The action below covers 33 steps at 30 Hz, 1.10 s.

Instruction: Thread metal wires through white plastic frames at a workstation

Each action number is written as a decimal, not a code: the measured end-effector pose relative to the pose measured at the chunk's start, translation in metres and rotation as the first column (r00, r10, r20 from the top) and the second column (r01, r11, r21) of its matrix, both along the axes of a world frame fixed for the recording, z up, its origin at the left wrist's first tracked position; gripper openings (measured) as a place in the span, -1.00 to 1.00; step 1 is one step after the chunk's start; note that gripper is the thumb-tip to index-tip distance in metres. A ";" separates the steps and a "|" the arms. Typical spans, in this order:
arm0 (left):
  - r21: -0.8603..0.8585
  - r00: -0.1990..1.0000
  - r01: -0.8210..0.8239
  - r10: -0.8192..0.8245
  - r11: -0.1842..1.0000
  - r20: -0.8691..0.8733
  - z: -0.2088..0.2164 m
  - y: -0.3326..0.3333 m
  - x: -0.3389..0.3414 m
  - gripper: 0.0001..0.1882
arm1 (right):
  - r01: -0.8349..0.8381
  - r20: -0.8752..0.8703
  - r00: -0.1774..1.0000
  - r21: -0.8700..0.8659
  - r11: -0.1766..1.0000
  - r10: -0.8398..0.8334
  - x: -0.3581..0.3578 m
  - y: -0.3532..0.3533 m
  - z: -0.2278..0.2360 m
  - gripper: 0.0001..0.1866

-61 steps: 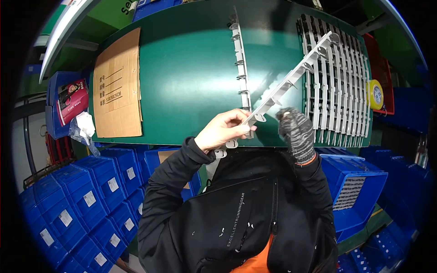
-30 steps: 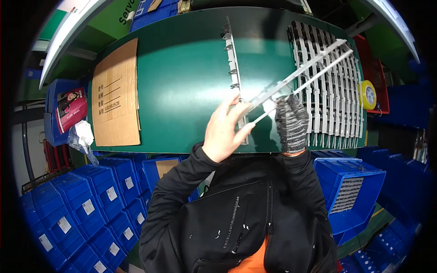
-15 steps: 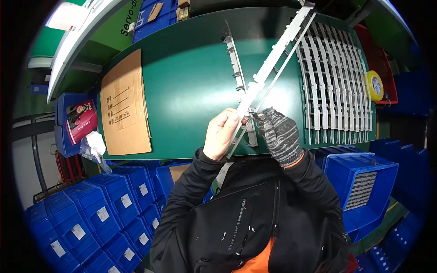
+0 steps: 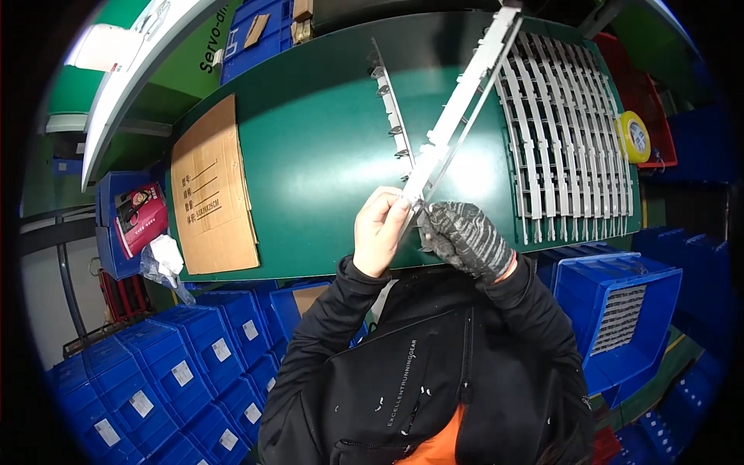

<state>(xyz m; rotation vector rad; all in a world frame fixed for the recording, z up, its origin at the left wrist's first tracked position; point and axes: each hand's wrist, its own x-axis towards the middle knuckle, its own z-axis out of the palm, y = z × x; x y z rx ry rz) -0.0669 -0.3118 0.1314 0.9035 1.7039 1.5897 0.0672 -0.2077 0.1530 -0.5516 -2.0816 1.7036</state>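
A long white metal strip [image 4: 459, 101] with small tabs along its edges rises slantwise from my hands toward the far right, a thin rail running beside it. My bare left hand [image 4: 377, 234] pinches its near end between thumb and fingers. My right hand [image 4: 473, 243], in a grey striped knit glove, is closed at the same near end, fingertips against the rail side. What lies under those gloved fingers is partly hidden. Behind the hands, a second strip [image 4: 394, 118] with dark clips lies on the green table [image 4: 310, 147], its near end hidden by the held one.
Many similar strips [image 4: 552, 139] lie side by side at the right, next to a yellow tape roll [image 4: 634, 137] and a red tray [image 4: 661, 143]. Flat cardboard [image 4: 211, 232] covers the table's left. Blue crates [image 4: 139, 372] stand lower left; a blue bin [image 4: 635, 318] stands lower right.
The held strip's far end has swung slightly left. My right hand has turned and dropped a little, its fingers now closer to the strip's near end. My left hand keeps its pinch.
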 end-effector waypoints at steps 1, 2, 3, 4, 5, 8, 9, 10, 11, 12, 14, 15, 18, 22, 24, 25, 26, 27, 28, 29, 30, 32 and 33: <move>0.001 1.000 0.001 -0.001 1.000 0.001 -0.002 0.001 -0.002 -0.83 | -0.231 -0.099 0.973 -0.314 0.921 0.210 0.001 0.003 0.004 -0.78; -0.044 0.986 -0.016 0.008 0.999 -0.169 -0.005 0.005 -0.005 -0.83 | -0.233 -0.146 0.966 -0.846 0.479 0.213 0.008 -0.002 0.022 -0.68; -0.086 0.942 -0.042 0.011 0.995 -0.336 -0.007 0.007 -0.007 -0.84 | -0.253 -0.167 0.964 -0.817 0.518 0.208 0.009 0.000 0.030 -0.71; -0.086 0.942 -0.043 0.012 0.995 -0.337 -0.009 0.005 -0.008 -0.84 | -0.271 -0.188 0.961 -0.786 0.555 0.203 0.010 0.001 0.034 -0.73; -0.073 0.975 -0.043 0.026 0.996 -0.220 -0.010 0.000 -0.008 -0.84 | -0.132 -0.087 0.991 -0.810 0.572 0.104 0.010 0.008 0.031 -0.73; -0.073 0.991 -0.035 0.044 0.997 0.129 -0.005 -0.008 -0.012 -0.78 | 0.301 0.108 0.942 -0.686 0.662 -0.317 0.005 0.021 0.005 -0.76; -0.081 0.940 0.022 0.006 0.997 0.341 -0.004 -0.009 -0.014 -0.76 | 0.369 0.149 0.921 -0.632 0.682 -0.360 0.001 0.020 0.008 -0.78; -0.074 0.843 0.080 -0.027 0.994 0.537 -0.001 -0.010 -0.015 -0.74 | 0.433 0.187 0.896 -0.573 0.696 -0.404 -0.004 0.018 0.010 -0.80; -0.099 0.804 0.138 -0.053 0.985 0.592 0.006 -0.008 -0.016 -0.70 | 0.432 0.187 0.896 -0.573 0.696 -0.402 -0.007 0.017 0.009 -0.80; -0.101 0.806 0.136 -0.050 0.986 0.589 0.007 -0.008 -0.016 -0.70 | 0.407 0.142 0.900 -0.611 0.679 -0.411 -0.010 0.015 0.007 -0.81; 0.053 0.649 0.186 -0.163 0.981 0.743 0.008 -0.009 -0.015 -0.67 | 0.377 0.095 0.902 -0.648 0.662 -0.420 -0.015 0.016 0.008 -0.82; 0.029 0.676 0.186 -0.149 0.982 0.722 0.008 -0.010 -0.015 -0.66 | 0.333 0.087 0.921 -0.682 0.651 -0.381 -0.015 0.019 0.011 -0.83; 0.120 0.652 0.207 -0.228 0.971 0.723 0.006 -0.013 -0.019 -0.65 | 0.247 0.077 0.958 -0.706 0.664 -0.275 -0.023 0.026 0.020 -0.87; 0.174 0.589 0.258 -0.297 0.950 0.751 0.007 -0.017 -0.024 -0.73 | 0.236 0.046 0.958 -0.692 0.682 -0.285 -0.032 0.027 0.021 -0.86; 0.023 0.872 0.054 -0.058 0.998 0.486 0.016 -0.017 -0.018 -0.71 | 0.155 -0.054 0.959 -0.719 0.678 -0.277 -0.039 0.029 0.025 -0.87; 0.095 0.945 0.094 -0.119 0.991 0.303 0.019 -0.022 -0.017 -0.59 | 0.191 -0.001 0.969 -0.637 0.747 -0.249 -0.044 0.030 0.031 -0.87; 0.091 0.959 0.096 -0.116 0.991 0.257 0.020 -0.025 -0.015 -0.57 | 0.179 -0.001 0.973 -0.623 0.762 -0.230 -0.050 0.031 0.029 -0.86; 0.010 0.971 0.125 -0.124 0.992 0.204 0.022 -0.027 -0.015 -0.58 | 0.132 -0.043 0.979 -0.611 0.780 -0.200 -0.056 0.030 0.029 -0.85; -0.072 0.979 0.149 -0.137 0.986 0.152 0.024 -0.027 -0.015 -0.58 | 0.085 -0.085 0.982 -0.598 0.797 -0.169 -0.062 0.029 0.028 -0.85; -0.164 0.992 0.120 -0.110 0.979 0.068 0.025 -0.025 -0.015 -0.64 | 0.093 -0.079 0.980 -0.628 0.773 -0.182 -0.068 0.027 0.026 -0.84; -0.166 0.992 0.117 -0.106 0.979 0.070 0.023 -0.025 -0.015 -0.64 | 0.113 -0.040 0.985 -0.593 0.798 -0.169 -0.074 0.027 0.026 -0.82; -0.159 0.941 0.024 0.032 0.987 0.338 0.016 -0.028 -0.017 -0.64 | 0.169 0.012 0.983 -0.447 0.879 -0.183 -0.079 0.025 0.030 -0.82; -0.142 0.899 0.034 0.031 0.989 0.436 0.012 -0.030 -0.022 -0.62 | 0.209 -0.031 0.974 -0.277 0.938 -0.226 -0.076 0.022 0.026 -0.83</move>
